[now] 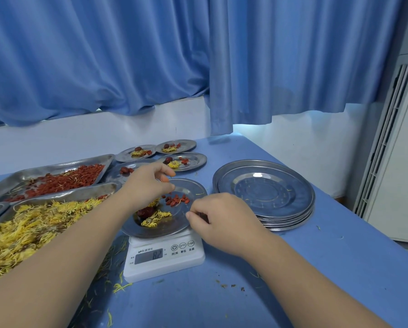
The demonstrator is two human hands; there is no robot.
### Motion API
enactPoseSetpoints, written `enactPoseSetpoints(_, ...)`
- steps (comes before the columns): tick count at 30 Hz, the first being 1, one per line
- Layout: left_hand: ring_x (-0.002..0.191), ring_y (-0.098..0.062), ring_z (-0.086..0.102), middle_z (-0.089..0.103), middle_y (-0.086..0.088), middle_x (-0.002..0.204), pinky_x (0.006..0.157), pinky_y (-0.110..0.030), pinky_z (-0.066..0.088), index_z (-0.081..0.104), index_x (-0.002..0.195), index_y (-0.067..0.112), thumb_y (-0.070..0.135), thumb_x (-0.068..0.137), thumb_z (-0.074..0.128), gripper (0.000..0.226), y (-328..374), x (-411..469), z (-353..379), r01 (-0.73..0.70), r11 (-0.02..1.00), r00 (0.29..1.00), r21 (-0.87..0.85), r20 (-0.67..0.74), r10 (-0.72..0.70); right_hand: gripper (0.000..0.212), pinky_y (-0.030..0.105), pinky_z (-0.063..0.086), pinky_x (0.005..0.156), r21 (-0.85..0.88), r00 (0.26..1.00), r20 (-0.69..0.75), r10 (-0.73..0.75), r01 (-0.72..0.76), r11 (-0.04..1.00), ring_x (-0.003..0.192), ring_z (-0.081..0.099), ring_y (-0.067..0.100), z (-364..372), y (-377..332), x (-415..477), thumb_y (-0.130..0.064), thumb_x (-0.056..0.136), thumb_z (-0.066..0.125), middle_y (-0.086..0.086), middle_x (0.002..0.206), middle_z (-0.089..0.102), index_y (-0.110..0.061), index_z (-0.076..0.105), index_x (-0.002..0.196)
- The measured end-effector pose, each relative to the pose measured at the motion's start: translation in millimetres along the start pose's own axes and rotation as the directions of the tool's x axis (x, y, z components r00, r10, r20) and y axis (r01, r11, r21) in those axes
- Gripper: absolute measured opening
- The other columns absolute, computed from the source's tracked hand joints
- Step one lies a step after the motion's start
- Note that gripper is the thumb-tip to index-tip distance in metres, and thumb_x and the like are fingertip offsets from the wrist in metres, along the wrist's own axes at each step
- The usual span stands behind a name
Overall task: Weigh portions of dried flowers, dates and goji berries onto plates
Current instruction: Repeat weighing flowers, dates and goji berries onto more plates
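Observation:
A steel plate (186, 223) rests on a white digital scale (165, 259) whose display reads 82. On the plate lie yellow dried flowers (156, 218), a dark red date (144, 212) and a small heap of goji berries (178, 200). My left hand (148, 179) hovers over the plate's far side, fingertips pinched on goji berries. My right hand (218, 217) grips the plate's right rim between thumb and fingers.
Left of the scale stand a tray of goji berries (63, 179) and a tray of dried flowers (32, 223). Several filled plates (186, 160) sit behind. A stack of empty plates (264, 192) is at the right. Flower scraps litter the blue table (340, 268).

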State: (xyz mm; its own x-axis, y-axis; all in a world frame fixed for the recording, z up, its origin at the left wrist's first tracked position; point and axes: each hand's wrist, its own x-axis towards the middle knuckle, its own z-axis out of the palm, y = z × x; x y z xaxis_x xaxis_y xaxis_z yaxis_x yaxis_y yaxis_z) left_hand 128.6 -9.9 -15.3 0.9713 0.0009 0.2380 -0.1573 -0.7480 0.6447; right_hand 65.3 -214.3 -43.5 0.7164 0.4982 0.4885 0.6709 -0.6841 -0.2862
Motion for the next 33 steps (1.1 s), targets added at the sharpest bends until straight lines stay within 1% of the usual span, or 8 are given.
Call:
enactPoseSetpoints(5, 0.053, 0.000, 0.058, 0.064, 0.009, 0.065, 0.062, -0.027, 0.047, 0.063, 0.098, 0.028, 0.017, 0.081, 0.072, 0.022, -0.3, -0.2, -1.5, 0.011, 0.998, 1.000, -0.060, -0.015, -0.012, 0.033, 0.031, 0.043, 0.056, 0.014, 1.000, 0.003, 0.005, -0.005, 1.000, 0.063, 0.053, 0.016, -0.5, -0.2, -0.1, -0.037, 0.093, 0.045, -0.003, 0.063, 0.056, -0.018, 0.059, 0.071)
enactPoseSetpoints(10, 0.081, -0.007, 0.067, 0.067, 0.012, 0.096, 0.072, -0.026, 0.053, 0.065, 0.099, 0.031, 0.011, 0.080, 0.073, 0.029, 0.6, -4.4, -2.9, 0.010, 0.997, 1.000, -0.072, 0.004, -0.010, 0.032, 0.030, 0.042, 0.056, 0.020, 1.000, 0.001, 0.003, -0.003, 1.000, 0.063, 0.052, 0.017, 0.4, -0.4, 0.2, -0.037, 0.092, 0.046, -0.003, 0.062, 0.055, -0.018, 0.058, 0.070)
enactPoseSetpoints(15, 0.090, -0.005, 0.063, 0.064, 0.017, 0.103, 0.077, -0.027, 0.051, 0.066, 0.099, 0.032, 0.009, 0.079, 0.071, 0.031, 1.2, -8.0, -3.1, 0.000, 0.999, 1.000, -0.049, 0.014, 0.001, 0.032, 0.029, 0.040, 0.055, 0.023, 1.000, 0.005, -0.004, 0.004, 1.000, 0.063, 0.051, 0.017, 1.2, -1.5, -0.5, -0.037, 0.092, 0.047, -0.003, 0.063, 0.054, -0.018, 0.058, 0.069)
enactPoseSetpoints(20, 0.082, -0.003, 0.065, 0.065, 0.015, 0.100, 0.069, -0.020, 0.046, 0.065, 0.097, 0.032, 0.010, 0.083, 0.065, 0.026, 0.0, -13.8, -4.3, -0.030, 0.999, 0.999, -0.018, -0.033, 0.030, 0.032, 0.033, 0.044, 0.057, 0.029, 1.000, 0.004, 0.002, -0.002, 1.000, 0.064, 0.052, 0.017, 0.2, -1.5, -0.4, -0.036, 0.092, 0.046, -0.002, 0.063, 0.056, -0.017, 0.060, 0.070)
enactPoseSetpoints(24, 0.075, -0.005, 0.061, 0.064, 0.013, 0.089, 0.061, -0.016, 0.041, 0.064, 0.098, 0.034, 0.014, 0.080, 0.072, 0.028, 3.3, -17.5, -5.2, -0.046, 0.998, 0.998, 0.048, -0.032, 0.048, 0.031, 0.033, 0.046, 0.060, 0.036, 1.000, 0.021, 0.009, -0.010, 0.999, 0.067, 0.055, 0.018, 0.2, -2.5, -0.6, -0.037, 0.093, 0.046, -0.002, 0.067, 0.060, -0.019, 0.062, 0.074)
enactPoseSetpoints(27, 0.075, -0.009, 0.066, 0.069, 0.007, 0.086, 0.066, -0.021, 0.048, 0.065, 0.098, 0.034, 0.016, 0.078, 0.075, 0.029, 8.7, -18.1, -5.3, -0.036, 0.999, 0.999, -0.032, -0.025, 0.036, 0.032, 0.035, 0.047, 0.061, 0.037, 0.999, 0.027, 0.019, -0.020, 0.999, 0.067, 0.055, 0.018, 0.1, -2.0, -0.1, -0.037, 0.092, 0.045, -0.001, 0.067, 0.060, -0.017, 0.062, 0.074)
enactPoseSetpoints(30, 0.083, -0.010, 0.069, 0.070, 0.007, 0.098, 0.079, -0.027, 0.054, 0.066, 0.099, 0.032, 0.015, 0.082, 0.072, 0.025, 11.2, -20.1, -3.4, -0.028, 0.988, 0.998, -0.149, -0.056, 0.020, 0.032, 0.036, 0.048, 0.061, 0.037, 0.999, 0.026, 0.023, -0.024, 0.999, 0.066, 0.055, 0.018, -0.1, -1.5, -0.3, -0.037, 0.092, 0.046, -0.001, 0.066, 0.059, -0.017, 0.062, 0.073)
enactPoseSetpoints(33, 0.080, -0.008, 0.070, 0.067, 0.012, 0.104, 0.077, -0.025, 0.056, 0.065, 0.099, 0.032, 0.016, 0.085, 0.070, 0.022, 11.0, -23.7, 0.2, -0.039, 0.983, 0.995, -0.178, -0.092, 0.023, 0.032, 0.036, 0.048, 0.061, 0.040, 0.999, 0.025, 0.022, -0.023, 0.999, 0.067, 0.055, 0.018, 0.4, -1.9, -0.4, -0.038, 0.092, 0.046, -0.001, 0.067, 0.060, -0.017, 0.062, 0.074)
